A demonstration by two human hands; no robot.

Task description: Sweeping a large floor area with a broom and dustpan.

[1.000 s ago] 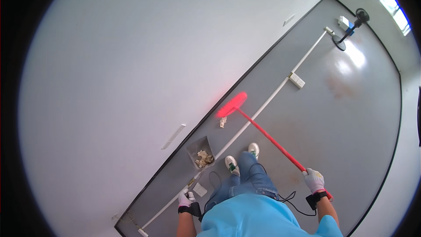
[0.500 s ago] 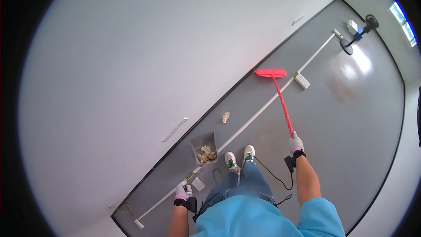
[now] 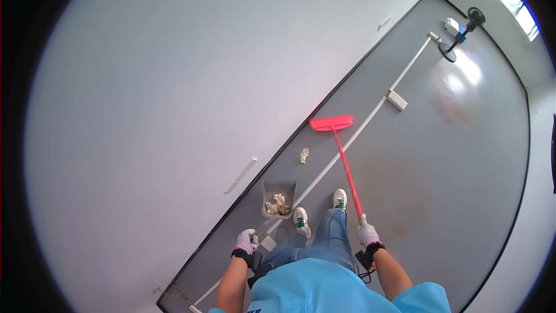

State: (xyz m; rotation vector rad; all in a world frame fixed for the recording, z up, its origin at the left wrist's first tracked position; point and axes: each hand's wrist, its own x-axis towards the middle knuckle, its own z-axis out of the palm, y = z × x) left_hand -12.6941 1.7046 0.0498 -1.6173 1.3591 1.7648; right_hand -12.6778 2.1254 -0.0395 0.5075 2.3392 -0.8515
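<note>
We hold a red broom (image 3: 341, 156) in the right hand (image 3: 367, 235), which is closed around the lower end of its handle. The handle runs up and slightly left from that hand, so its long axis lies almost straight ahead of us, and the brush head rests on the grey floor (image 3: 463, 156) beside the white cable duct (image 3: 347, 139). A crumpled scrap of paper (image 3: 303, 155) lies on the floor left of the brush head, on the wall side of the duct, apart from the bristles. The left hand (image 3: 247, 240) is closed on the handle of a grey dustpan (image 3: 278, 198), which sits on the floor ahead of it, already holding crumpled paper. The scrap lies between brush head and dustpan, nearer the dustpan's open side. Our white shoes (image 3: 300, 220) stand just right of the pan.
</note>
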